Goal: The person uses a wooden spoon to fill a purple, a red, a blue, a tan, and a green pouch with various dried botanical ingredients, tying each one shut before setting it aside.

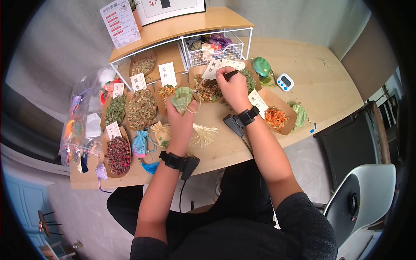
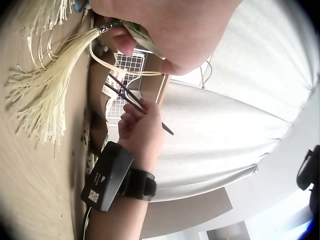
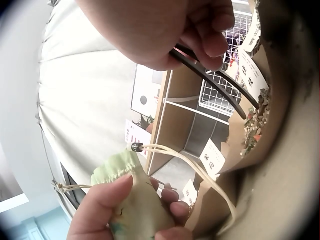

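My left hand (image 1: 181, 125) holds a small light-green drawstring pouch (image 1: 182, 99), its cord hanging loose; in the right wrist view the fingers wrap the pouch (image 3: 140, 205) below its gathered top. A pale tassel (image 1: 203, 134) hangs beside that hand. Dark tweezers (image 1: 216, 80) are pinched in my right hand (image 1: 236, 91). Their tips (image 3: 250, 111) reach the dried herb mix (image 3: 256, 131) in a brown paper tray, in the right wrist view. Whether the tips hold any herb, I cannot tell.
Paper trays of dried flowers and herbs with labels surround the hands, including rosebuds (image 1: 118, 157) and orange petals (image 1: 275, 118). Behind stands a wooden shelf (image 1: 186, 25) with a wire basket (image 1: 216, 53). A white timer (image 1: 284, 82) lies right; blue (image 1: 140, 144) and cream pouches lie in front.
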`<state>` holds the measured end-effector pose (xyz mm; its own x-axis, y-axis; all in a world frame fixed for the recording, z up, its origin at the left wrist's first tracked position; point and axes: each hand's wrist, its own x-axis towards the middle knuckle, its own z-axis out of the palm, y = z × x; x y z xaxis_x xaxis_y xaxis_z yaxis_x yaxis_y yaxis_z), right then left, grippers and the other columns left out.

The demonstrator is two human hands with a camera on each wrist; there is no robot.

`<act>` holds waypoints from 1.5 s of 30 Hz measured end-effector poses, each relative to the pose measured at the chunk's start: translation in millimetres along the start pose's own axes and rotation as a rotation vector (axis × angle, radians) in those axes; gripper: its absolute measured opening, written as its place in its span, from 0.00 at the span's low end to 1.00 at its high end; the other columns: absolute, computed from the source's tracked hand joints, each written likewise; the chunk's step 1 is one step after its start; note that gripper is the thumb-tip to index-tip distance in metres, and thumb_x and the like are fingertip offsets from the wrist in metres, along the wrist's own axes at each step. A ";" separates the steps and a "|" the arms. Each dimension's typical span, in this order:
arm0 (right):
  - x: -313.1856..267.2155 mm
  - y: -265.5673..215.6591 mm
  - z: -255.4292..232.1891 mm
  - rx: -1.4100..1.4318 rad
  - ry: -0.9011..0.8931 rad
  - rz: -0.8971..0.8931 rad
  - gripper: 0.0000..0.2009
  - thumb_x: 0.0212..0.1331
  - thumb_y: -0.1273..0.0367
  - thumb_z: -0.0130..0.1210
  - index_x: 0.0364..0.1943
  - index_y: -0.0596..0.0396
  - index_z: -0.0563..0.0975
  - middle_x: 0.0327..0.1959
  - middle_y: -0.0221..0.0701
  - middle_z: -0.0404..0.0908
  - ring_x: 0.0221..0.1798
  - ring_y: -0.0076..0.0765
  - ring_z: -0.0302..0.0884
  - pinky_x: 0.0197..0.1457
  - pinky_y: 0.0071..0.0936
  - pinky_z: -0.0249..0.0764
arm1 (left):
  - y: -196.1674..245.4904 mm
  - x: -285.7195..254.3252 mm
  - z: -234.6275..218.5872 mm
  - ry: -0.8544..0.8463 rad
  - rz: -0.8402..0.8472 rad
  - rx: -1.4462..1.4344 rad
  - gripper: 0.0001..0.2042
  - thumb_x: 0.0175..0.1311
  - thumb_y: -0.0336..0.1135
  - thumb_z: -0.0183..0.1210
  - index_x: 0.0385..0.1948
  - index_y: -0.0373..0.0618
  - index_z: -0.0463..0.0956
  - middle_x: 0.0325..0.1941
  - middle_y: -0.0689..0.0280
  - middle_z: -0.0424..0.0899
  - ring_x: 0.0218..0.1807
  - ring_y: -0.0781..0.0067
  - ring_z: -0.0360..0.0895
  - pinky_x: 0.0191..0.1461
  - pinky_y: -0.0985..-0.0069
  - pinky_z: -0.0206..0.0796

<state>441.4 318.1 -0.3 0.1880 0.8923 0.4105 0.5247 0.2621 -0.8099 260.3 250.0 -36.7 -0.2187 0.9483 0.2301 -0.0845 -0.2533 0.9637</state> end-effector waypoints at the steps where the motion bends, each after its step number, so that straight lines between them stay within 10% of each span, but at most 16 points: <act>1: 0.3 -1.2 0.1 -0.007 -0.006 0.001 0.10 0.62 0.62 0.59 0.36 0.53 0.83 0.24 0.38 0.84 0.27 0.45 0.83 0.33 0.37 0.77 | 2.6 -0.1 -0.3 0.000 -0.026 -0.012 0.23 0.63 0.33 0.67 0.56 0.40 0.66 0.51 0.65 0.77 0.51 0.77 0.75 0.55 0.76 0.69; 16: -3.9 0.1 5.3 0.063 -0.056 -0.070 0.07 0.61 0.69 0.60 0.40 0.58 0.82 0.25 0.42 0.84 0.27 0.45 0.83 0.34 0.35 0.77 | -7.2 3.4 0.0 -0.016 0.067 -0.028 0.22 0.65 0.33 0.67 0.57 0.42 0.67 0.44 0.70 0.77 0.33 0.85 0.72 0.32 0.85 0.67; 19: 1.8 6.6 5.3 0.081 -0.006 -0.071 0.07 0.62 0.69 0.60 0.40 0.58 0.81 0.22 0.39 0.82 0.24 0.37 0.82 0.31 0.34 0.75 | -2.6 0.8 0.2 -0.017 -0.015 -0.043 0.21 0.64 0.32 0.67 0.54 0.40 0.67 0.49 0.66 0.78 0.50 0.78 0.75 0.54 0.76 0.69; 22: 5.5 6.9 2.1 0.207 -0.005 -0.013 0.07 0.65 0.69 0.59 0.41 0.58 0.81 0.22 0.34 0.82 0.23 0.29 0.80 0.28 0.28 0.74 | 0.2 0.6 0.2 -0.016 -0.014 -0.021 0.21 0.64 0.32 0.66 0.54 0.40 0.67 0.49 0.66 0.78 0.49 0.78 0.75 0.54 0.76 0.69; 25: 5.6 -6.1 -9.7 0.740 -0.179 0.127 0.07 0.68 0.69 0.57 0.44 0.58 0.80 0.24 0.31 0.82 0.23 0.23 0.79 0.27 0.21 0.73 | -6.7 3.4 -1.0 -0.029 0.035 0.003 0.23 0.64 0.33 0.67 0.57 0.42 0.66 0.44 0.69 0.78 0.32 0.85 0.72 0.31 0.84 0.67; 29: -0.7 -23.9 -16.1 0.971 -0.277 0.203 0.07 0.68 0.70 0.57 0.44 0.59 0.79 0.24 0.31 0.82 0.20 0.19 0.75 0.25 0.16 0.71 | -3.4 -0.2 1.3 -0.046 0.014 -0.026 0.22 0.64 0.34 0.67 0.56 0.42 0.67 0.46 0.68 0.78 0.38 0.82 0.73 0.38 0.81 0.68; 31: 1.9 -17.5 -15.1 0.909 -0.232 0.202 0.07 0.68 0.69 0.57 0.43 0.59 0.79 0.24 0.31 0.82 0.20 0.20 0.76 0.24 0.16 0.71 | 2.1 -1.2 1.8 -0.041 -0.019 -0.038 0.20 0.65 0.33 0.66 0.54 0.41 0.67 0.48 0.66 0.78 0.48 0.78 0.75 0.52 0.76 0.70; 45: 0.6 3.1 -0.1 0.004 -0.020 0.002 0.09 0.61 0.63 0.59 0.36 0.54 0.83 0.24 0.38 0.84 0.28 0.45 0.83 0.35 0.38 0.77 | 0.0 -0.5 2.1 -0.025 -0.028 -0.041 0.21 0.64 0.33 0.67 0.53 0.41 0.68 0.49 0.66 0.78 0.49 0.78 0.75 0.53 0.77 0.69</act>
<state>443.2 319.4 -2.5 0.1723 0.8999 0.4007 0.5213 0.2619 -0.8122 262.4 249.9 -36.6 -0.1915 0.9594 0.2072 -0.1302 -0.2341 0.9635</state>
